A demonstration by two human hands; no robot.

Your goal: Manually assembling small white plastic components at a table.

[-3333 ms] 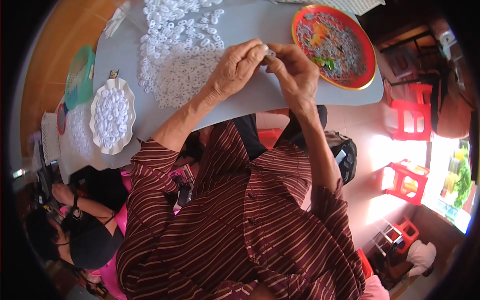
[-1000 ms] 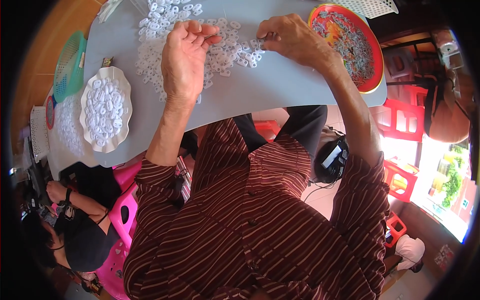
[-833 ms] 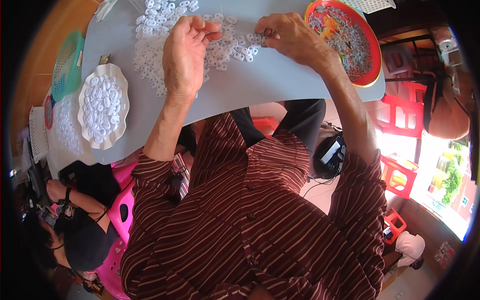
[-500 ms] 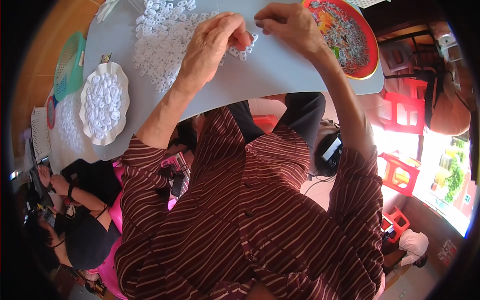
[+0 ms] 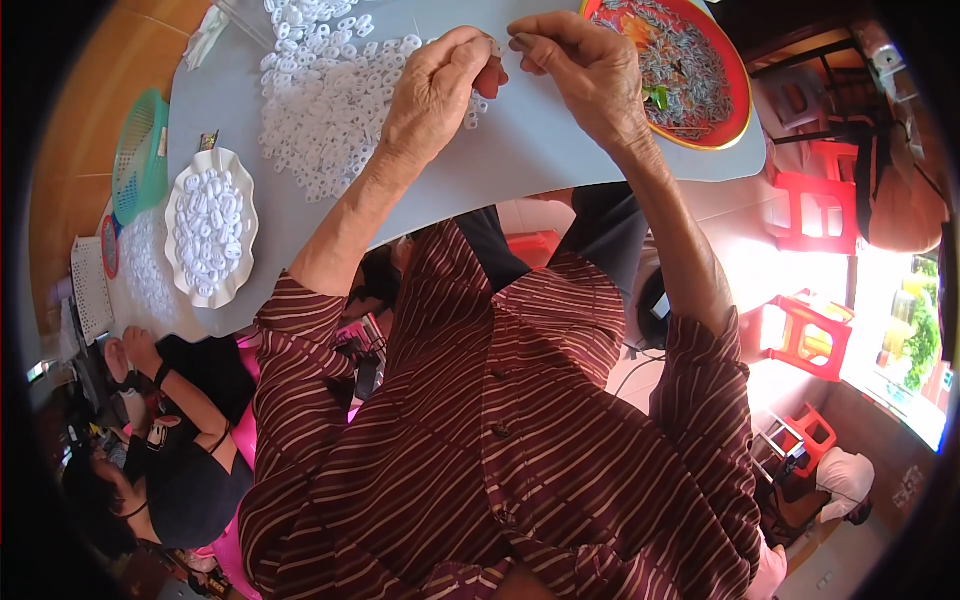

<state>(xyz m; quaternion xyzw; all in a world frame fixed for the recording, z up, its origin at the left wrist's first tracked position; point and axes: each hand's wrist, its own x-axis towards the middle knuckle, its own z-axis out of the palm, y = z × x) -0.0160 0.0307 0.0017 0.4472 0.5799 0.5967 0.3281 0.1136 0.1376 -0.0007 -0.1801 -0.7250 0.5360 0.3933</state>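
My left hand (image 5: 440,88) is raised above the grey table, thumb and fingers closed on a small white plastic piece (image 5: 496,47) that shows at the fingertips. Just to its right, my right hand (image 5: 588,75) pinches with thumb and forefinger. What it holds, if anything, is too small to make out. The fingertips of both hands nearly meet. Under and left of my left hand spreads a heap of small white plastic pieces with holes (image 5: 325,125). Beside my right hand lies a round red tray (image 5: 742,105) with many small silvery metal parts (image 5: 690,75).
A wavy-edged white dish (image 5: 246,262) of finished-looking white pieces stands on the table's left. Behind it are a green basket (image 5: 130,165) and more white pieces (image 5: 150,265). A co-worker (image 5: 190,470) sits at lower left. Red stools (image 5: 808,335) stand at right.
My hands have come closer together, the right hand shifting slightly left and lower. The white piece now shows at my left fingertips. The whole view has shifted slightly.
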